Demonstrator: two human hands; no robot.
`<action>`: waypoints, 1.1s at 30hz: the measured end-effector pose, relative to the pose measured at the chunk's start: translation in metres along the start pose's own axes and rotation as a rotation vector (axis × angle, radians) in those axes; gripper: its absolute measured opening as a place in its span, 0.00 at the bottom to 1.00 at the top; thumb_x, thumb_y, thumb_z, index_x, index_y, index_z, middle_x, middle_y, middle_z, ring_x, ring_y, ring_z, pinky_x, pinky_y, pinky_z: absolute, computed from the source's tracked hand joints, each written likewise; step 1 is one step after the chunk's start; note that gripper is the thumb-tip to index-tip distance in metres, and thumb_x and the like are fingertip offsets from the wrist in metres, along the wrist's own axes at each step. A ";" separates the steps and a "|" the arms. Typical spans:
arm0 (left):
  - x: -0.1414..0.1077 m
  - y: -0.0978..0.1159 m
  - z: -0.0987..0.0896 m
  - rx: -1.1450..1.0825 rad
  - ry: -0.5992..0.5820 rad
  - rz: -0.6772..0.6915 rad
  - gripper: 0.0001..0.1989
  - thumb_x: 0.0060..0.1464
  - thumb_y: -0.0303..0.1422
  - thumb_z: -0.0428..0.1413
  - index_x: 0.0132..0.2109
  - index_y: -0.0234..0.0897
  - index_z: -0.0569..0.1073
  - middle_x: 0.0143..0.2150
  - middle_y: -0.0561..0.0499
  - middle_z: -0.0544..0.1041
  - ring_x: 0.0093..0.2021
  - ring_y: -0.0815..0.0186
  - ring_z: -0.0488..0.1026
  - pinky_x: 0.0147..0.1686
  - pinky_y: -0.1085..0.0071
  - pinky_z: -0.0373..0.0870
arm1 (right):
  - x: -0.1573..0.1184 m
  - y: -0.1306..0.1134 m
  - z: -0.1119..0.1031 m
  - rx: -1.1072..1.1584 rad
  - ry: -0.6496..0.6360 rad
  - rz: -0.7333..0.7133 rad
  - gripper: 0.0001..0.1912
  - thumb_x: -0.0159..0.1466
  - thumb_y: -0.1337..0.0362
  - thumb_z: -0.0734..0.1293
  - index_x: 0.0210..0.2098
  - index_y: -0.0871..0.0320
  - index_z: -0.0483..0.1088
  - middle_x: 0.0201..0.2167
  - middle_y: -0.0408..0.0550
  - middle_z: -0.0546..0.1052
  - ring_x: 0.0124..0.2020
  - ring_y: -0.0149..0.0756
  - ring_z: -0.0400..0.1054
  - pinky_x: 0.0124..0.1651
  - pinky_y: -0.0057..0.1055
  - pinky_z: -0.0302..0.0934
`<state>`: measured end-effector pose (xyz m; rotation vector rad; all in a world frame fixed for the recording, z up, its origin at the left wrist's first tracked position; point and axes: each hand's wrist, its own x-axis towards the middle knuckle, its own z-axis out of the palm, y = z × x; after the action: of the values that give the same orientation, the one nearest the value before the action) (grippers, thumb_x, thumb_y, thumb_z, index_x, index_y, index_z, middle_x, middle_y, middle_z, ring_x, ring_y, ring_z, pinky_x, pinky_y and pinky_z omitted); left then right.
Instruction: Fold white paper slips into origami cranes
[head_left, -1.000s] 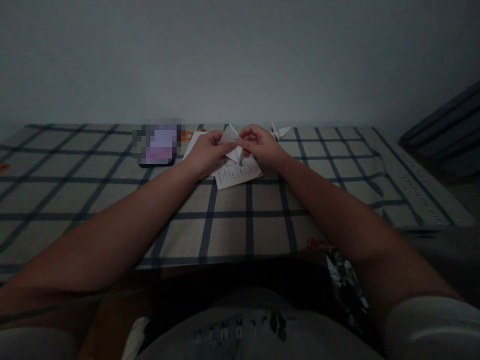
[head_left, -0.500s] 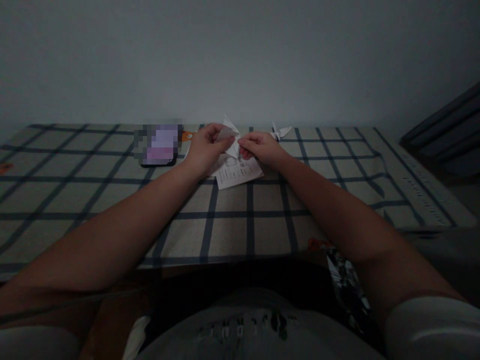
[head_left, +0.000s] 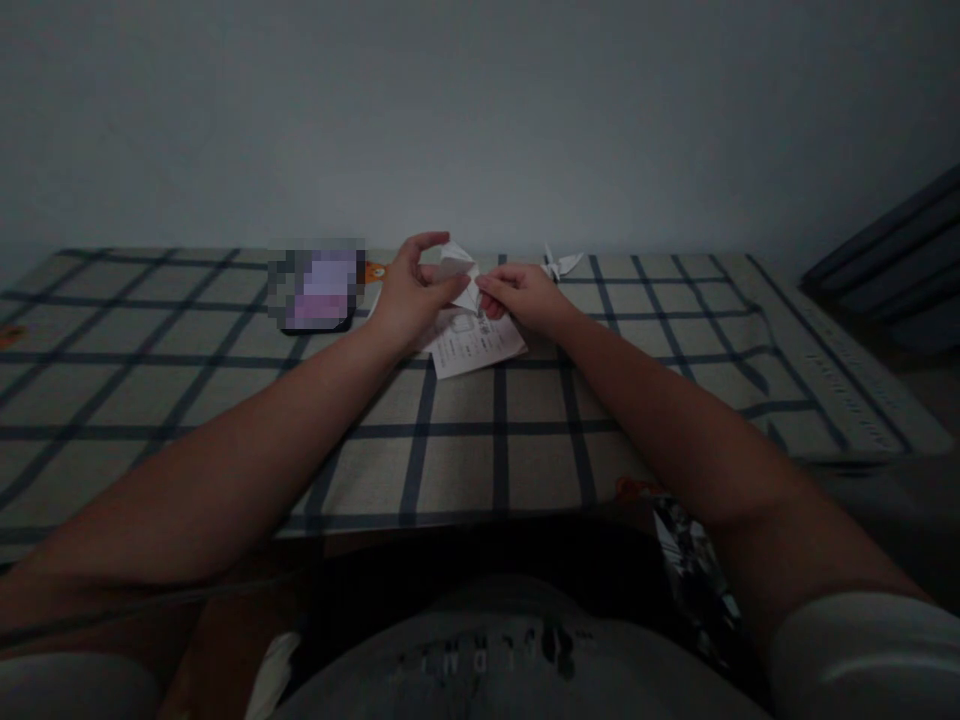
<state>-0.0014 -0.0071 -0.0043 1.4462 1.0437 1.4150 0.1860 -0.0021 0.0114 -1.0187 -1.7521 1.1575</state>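
Observation:
Between my two hands is a piece of folded white paper (head_left: 459,262), raised over the table. My left hand (head_left: 411,292) grips its left side, thumb in front, with the index finger stretched up along the paper's top edge. The fingertips of my right hand (head_left: 517,292) pinch its right corner. Beneath the hands lies a printed sheet (head_left: 480,345), partly covered by them. Just behind my right hand sits a folded white paper crane (head_left: 562,265), its near part hidden by the hand.
A phone (head_left: 322,290) with a lit, blurred-out screen lies to the left of my hands. An orange item (head_left: 373,271) shows beside it. The checked tablecloth (head_left: 457,470) covers the table, which meets a plain wall (head_left: 480,120). Dark striped fabric (head_left: 892,265) hangs at the right.
My left index finger has lifted and straightened to the paper's upper edge. The paper's upper flap has opened out and tilted. My right hand keeps its pinch in about the same place.

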 end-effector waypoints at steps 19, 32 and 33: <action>0.001 0.001 0.001 -0.025 0.014 -0.011 0.37 0.48 0.34 0.70 0.63 0.43 0.66 0.37 0.51 0.81 0.41 0.58 0.83 0.40 0.67 0.76 | -0.002 -0.004 0.001 0.032 -0.018 0.042 0.13 0.71 0.68 0.70 0.28 0.61 0.73 0.23 0.42 0.77 0.24 0.25 0.69 0.31 0.23 0.66; 0.016 -0.024 -0.003 0.030 -0.004 0.102 0.36 0.50 0.36 0.70 0.64 0.43 0.66 0.40 0.48 0.79 0.50 0.51 0.83 0.42 0.62 0.79 | -0.003 -0.003 0.001 0.036 0.000 0.056 0.13 0.68 0.70 0.72 0.26 0.62 0.72 0.20 0.42 0.77 0.23 0.24 0.70 0.27 0.19 0.65; 0.016 -0.023 -0.003 0.032 -0.006 0.104 0.36 0.50 0.37 0.70 0.64 0.43 0.66 0.41 0.48 0.80 0.50 0.51 0.82 0.43 0.61 0.79 | -0.003 -0.003 0.002 0.041 0.008 0.057 0.13 0.68 0.71 0.72 0.26 0.62 0.71 0.20 0.41 0.77 0.22 0.24 0.70 0.27 0.19 0.65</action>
<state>-0.0047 0.0149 -0.0219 1.5462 1.0041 1.4717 0.1849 -0.0061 0.0137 -1.0533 -1.6957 1.2189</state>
